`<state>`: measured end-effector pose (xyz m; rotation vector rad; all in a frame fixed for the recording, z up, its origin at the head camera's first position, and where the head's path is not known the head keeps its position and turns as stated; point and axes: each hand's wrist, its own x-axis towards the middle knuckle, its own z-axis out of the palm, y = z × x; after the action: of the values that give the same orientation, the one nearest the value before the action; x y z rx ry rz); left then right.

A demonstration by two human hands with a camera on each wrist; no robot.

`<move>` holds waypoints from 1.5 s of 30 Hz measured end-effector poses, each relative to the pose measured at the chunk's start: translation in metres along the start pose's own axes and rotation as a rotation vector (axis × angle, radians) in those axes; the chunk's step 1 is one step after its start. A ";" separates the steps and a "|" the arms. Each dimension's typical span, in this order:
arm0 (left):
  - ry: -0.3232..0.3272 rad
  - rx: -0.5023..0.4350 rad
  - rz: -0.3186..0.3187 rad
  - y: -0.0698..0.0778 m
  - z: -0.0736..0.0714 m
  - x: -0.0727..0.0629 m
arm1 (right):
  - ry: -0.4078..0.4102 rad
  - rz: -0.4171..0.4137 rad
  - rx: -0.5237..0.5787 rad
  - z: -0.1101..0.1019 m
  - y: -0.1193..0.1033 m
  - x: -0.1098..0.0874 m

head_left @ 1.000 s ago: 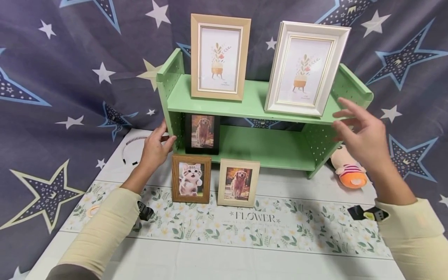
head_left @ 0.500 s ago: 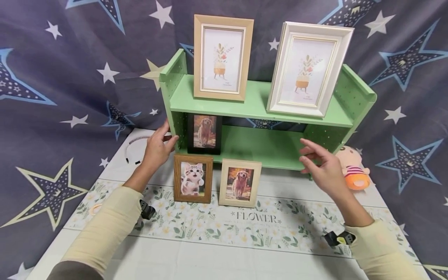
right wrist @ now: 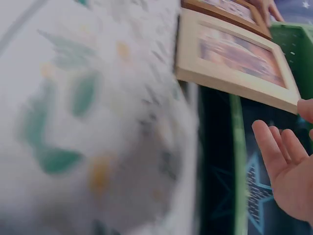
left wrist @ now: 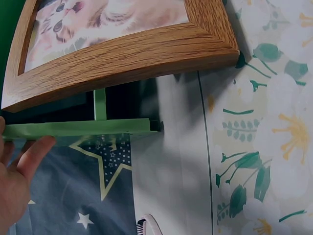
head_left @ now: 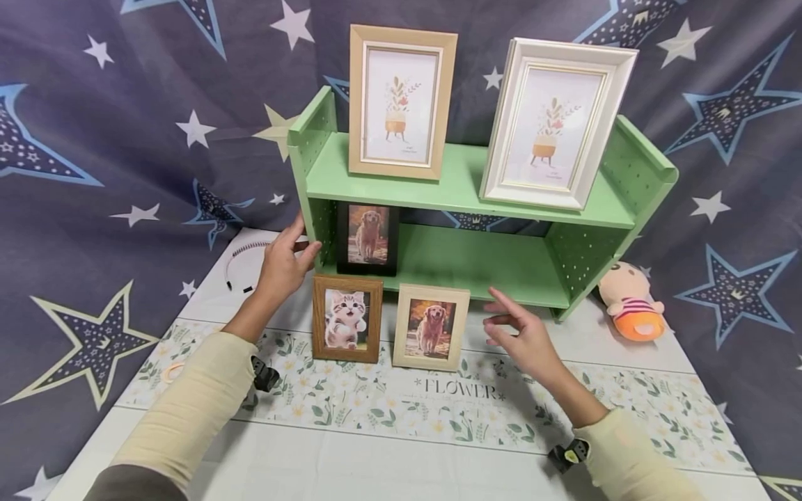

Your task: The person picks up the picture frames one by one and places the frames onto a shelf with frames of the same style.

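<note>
My left hand (head_left: pixel 283 268) rests against the outer left side of the green shelf (head_left: pixel 482 257). In the left wrist view, its fingertips touch the green panel (left wrist: pixel 83 128). My right hand (head_left: pixel 525 341) hovers with spread fingers just right of the cream-framed dog picture (head_left: pixel 431 327), a gap between them. Beside that frame stands the brown-framed kitten picture (head_left: pixel 347 319), in front of the shelf. A black-framed dog picture (head_left: pixel 367 236) stands at the left of the lower shelf. On top are a tan frame (head_left: pixel 402 102) and a white frame (head_left: pixel 557 124) with plant prints.
A plush toy (head_left: pixel 631 303) with an orange bottom lies right of the shelf. A headband-like band (head_left: pixel 241 254) lies behind my left hand. The white table (head_left: pixel 301 459) has a floral strip, and a star-patterned curtain (head_left: pixel 156 229) hangs behind.
My right hand has come down and left from the shelf's upper right side to near the cream frame. My left hand has stayed at the left panel; the view shifted slightly.
</note>
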<state>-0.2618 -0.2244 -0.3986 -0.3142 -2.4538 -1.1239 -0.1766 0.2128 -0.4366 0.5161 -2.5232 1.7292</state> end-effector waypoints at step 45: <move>0.033 0.014 0.043 -0.001 0.002 0.000 | -0.025 0.110 0.075 0.059 0.033 -0.015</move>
<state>-0.2630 -0.2235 -0.4002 -0.3397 -2.4137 -1.0850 -0.1630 0.1730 -0.4920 0.4124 -2.5580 1.8726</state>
